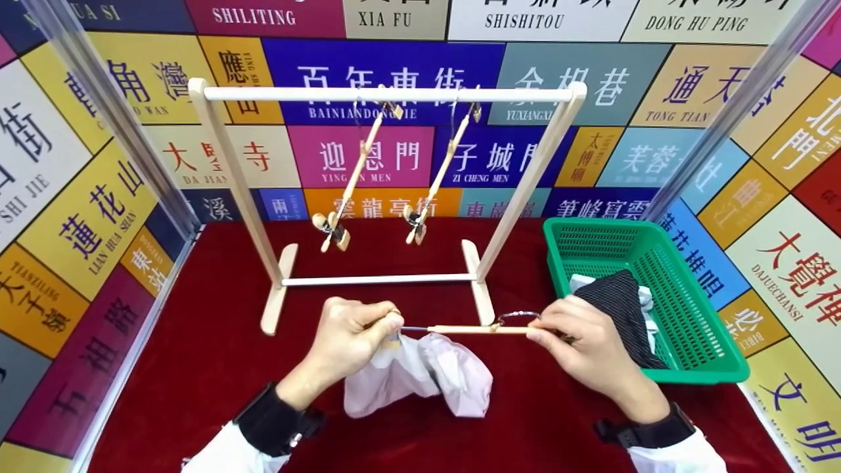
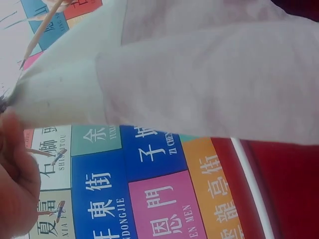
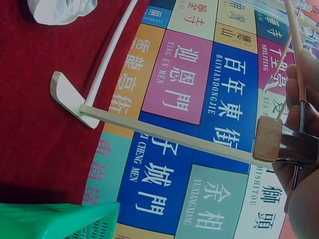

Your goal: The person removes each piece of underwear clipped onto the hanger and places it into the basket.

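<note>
A wooden clip hanger (image 1: 463,329) is held level between both hands, low in front of the rack. At its left end my left hand (image 1: 351,335) pinches the clip area together with the edge of a pale pink and white cloth garment (image 1: 387,391). The garment droops below the hanger and fills much of the left wrist view. My right hand (image 1: 591,341) grips the hanger's right end, beside its metal hook (image 1: 519,315). A wooden clip (image 3: 268,139) shows by the right fingers in the right wrist view. Whether the left clip bites the cloth is hidden by fingers.
Behind the hands stands a wooden rack (image 1: 394,95) with two clip hangers (image 1: 358,172) (image 1: 449,164) on its bar. A green basket (image 1: 715,315) at the right contains a dark striped cloth (image 1: 617,309) and whitish cloth. Printed panels enclose the red tabletop (image 1: 217,295).
</note>
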The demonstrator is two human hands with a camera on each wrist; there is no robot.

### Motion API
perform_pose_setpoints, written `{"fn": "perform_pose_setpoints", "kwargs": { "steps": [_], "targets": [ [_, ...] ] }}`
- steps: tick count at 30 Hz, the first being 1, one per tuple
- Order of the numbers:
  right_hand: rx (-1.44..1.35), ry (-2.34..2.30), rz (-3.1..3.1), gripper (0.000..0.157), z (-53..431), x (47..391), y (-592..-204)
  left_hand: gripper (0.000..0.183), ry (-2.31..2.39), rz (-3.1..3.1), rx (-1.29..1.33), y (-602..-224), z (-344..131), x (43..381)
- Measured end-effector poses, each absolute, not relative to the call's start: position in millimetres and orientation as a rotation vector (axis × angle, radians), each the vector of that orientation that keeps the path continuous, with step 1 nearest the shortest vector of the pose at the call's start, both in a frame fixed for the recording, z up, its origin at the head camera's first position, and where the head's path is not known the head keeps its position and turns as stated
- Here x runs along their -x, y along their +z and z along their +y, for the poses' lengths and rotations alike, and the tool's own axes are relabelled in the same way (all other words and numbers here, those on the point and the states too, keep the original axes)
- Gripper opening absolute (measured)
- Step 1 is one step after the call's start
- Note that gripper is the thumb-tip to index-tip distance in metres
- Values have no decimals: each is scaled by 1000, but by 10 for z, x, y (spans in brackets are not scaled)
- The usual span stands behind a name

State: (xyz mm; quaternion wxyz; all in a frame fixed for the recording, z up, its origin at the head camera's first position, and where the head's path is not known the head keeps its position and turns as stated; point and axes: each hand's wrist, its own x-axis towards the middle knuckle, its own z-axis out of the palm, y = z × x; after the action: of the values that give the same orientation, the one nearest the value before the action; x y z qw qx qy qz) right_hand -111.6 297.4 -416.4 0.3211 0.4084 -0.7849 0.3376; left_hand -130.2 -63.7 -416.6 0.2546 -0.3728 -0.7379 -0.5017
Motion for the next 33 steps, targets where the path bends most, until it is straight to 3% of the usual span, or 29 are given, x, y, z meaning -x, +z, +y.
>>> {"fn": "perform_pose_setpoints", "kwargs": {
  "steps": [6, 19, 33],
  "targets": [
    [-1082, 901, -2048, 19, 2965, 1118, -4172, 24, -1342, -2054, 933, -4177, -625, 1296],
    [-1060, 887, -2047, 25, 3009, 1130, -4155, 14, -1853, -2102, 932, -4187, -616, 1225],
    [-1056, 880, -2007, 31, 2988, 1127, -4119, 17, -1786, -2077, 977, -4199, -611, 1269]
  ]
}}
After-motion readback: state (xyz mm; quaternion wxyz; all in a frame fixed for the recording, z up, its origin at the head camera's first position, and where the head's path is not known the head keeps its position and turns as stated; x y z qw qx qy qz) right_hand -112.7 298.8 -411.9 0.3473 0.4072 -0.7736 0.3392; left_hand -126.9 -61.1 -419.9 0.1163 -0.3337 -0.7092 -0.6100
